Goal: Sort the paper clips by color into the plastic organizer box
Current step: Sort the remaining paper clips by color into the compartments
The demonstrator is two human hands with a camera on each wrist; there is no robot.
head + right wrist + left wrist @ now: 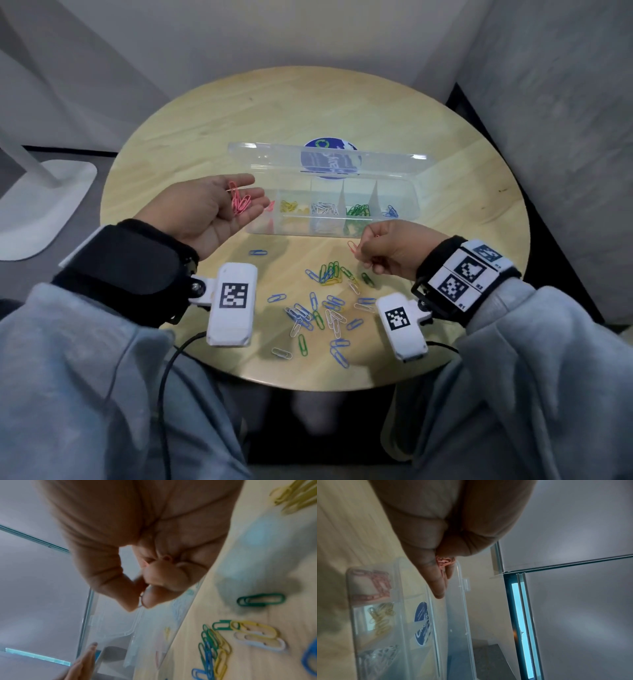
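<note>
1. Head view: the left hand [205, 212] lies palm up, fingers spread flat, with a small bunch of pink clips [238, 202] resting on it, just left of the box [409, 198]. The right hand [394, 248] pinches one red clip [352, 247] above the loose clips [325, 305] on the table [274, 113]. The box has five compartments: pink, yellow, white, green, blue.
2. Left wrist view: pink clips lie on the straight fingers [439, 580]; three compartments show.
3. Right wrist view: thumb and forefinger [149, 600] are pressed on a thin clip.
</note>
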